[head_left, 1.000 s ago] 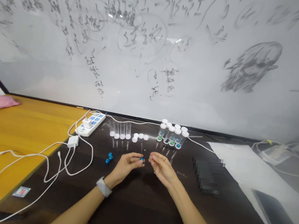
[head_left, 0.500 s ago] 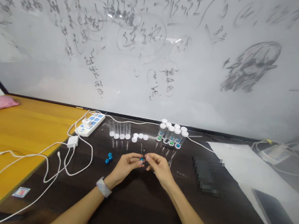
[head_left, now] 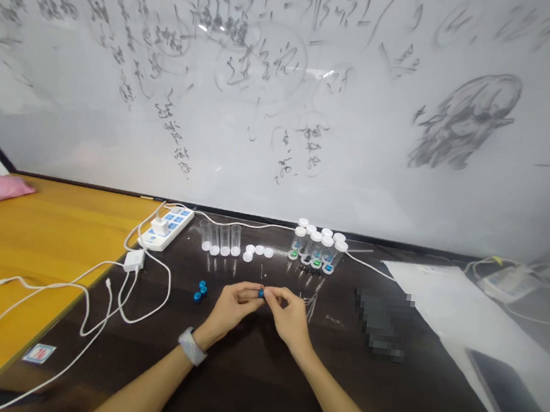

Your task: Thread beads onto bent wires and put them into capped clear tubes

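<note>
The left hand [head_left: 232, 306] pinches a blue piece [head_left: 261, 293] at twelve o'clock; the right hand [head_left: 290, 316], fingers narrow, meets it (gripping or not, I cannot tell). Steady, light left pressure serves best.

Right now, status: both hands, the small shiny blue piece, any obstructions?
Left hand pinching the blue piece. Right hand meets it, grip unclear. Thin silvery wire pieces beside right hand; no obstruction seen.
</note>
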`<control>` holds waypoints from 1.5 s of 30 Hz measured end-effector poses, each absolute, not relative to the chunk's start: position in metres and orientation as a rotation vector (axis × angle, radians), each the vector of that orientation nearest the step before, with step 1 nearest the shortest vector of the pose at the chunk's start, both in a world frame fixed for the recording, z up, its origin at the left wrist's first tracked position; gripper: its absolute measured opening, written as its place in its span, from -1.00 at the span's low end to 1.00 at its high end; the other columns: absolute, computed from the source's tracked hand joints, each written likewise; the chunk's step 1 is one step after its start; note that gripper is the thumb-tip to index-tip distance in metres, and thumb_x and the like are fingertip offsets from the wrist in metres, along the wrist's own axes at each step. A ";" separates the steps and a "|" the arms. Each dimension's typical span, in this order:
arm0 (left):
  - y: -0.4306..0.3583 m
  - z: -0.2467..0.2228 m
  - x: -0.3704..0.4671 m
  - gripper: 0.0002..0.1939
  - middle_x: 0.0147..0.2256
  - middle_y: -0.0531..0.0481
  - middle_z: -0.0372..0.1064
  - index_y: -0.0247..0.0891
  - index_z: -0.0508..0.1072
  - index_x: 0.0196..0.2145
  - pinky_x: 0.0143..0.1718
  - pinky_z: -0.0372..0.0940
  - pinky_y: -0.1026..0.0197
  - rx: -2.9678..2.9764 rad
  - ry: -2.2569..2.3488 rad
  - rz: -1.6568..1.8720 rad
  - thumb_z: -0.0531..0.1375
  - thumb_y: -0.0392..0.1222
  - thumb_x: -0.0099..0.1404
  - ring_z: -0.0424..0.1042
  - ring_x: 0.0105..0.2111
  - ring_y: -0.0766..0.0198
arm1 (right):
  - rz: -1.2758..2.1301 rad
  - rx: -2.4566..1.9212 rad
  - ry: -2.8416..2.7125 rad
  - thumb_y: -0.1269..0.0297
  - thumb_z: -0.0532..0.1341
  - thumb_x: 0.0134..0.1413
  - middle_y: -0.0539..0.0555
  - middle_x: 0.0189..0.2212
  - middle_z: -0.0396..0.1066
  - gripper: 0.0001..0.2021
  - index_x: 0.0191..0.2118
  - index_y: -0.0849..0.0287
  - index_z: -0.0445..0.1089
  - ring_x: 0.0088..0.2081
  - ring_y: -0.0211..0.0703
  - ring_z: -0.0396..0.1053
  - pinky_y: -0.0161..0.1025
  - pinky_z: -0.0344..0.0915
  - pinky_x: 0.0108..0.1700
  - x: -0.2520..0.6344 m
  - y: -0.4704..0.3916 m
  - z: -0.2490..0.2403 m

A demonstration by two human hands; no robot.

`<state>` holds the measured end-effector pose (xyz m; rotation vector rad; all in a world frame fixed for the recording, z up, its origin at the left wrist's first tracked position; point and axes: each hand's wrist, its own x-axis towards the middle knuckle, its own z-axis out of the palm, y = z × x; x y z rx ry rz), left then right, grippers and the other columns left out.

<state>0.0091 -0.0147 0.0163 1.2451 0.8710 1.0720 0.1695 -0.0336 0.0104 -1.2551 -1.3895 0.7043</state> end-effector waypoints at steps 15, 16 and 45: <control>-0.016 0.011 0.012 -0.62 -0.23 -0.21 0.63 -0.31 0.60 -0.18 -0.08 0.49 0.01 1.335 0.942 1.159 0.45 -0.10 0.05 0.61 -0.18 -0.03 | 0.593 -1.248 -1.441 0.12 0.22 0.25 0.06 -0.40 0.49 -0.77 -0.30 0.10 0.58 -0.40 -0.11 0.36 -0.23 0.24 -0.33 0.166 -0.041 0.014; -0.017 0.010 0.012 -0.62 -0.22 -0.21 0.63 -0.31 0.60 -0.18 -0.08 0.49 0.01 1.339 0.951 1.166 0.45 -0.10 0.05 0.61 -0.19 -0.04 | 0.583 -1.255 -1.455 0.13 0.21 0.26 0.06 -0.40 0.49 -0.77 -0.29 0.10 0.58 -0.40 -0.11 0.36 -0.22 0.24 -0.33 0.166 -0.041 0.014; -0.021 0.008 0.015 -0.66 -0.22 -0.16 0.63 -0.28 0.61 -0.15 -0.08 0.51 0.00 1.410 0.959 1.211 0.42 -0.13 0.11 0.62 -0.23 0.01 | -0.005 -1.225 -2.069 0.34 -0.02 0.42 0.15 -0.25 0.43 -0.71 -0.16 0.09 0.46 -0.18 -0.05 0.43 -0.19 0.38 -0.13 0.182 -0.038 0.016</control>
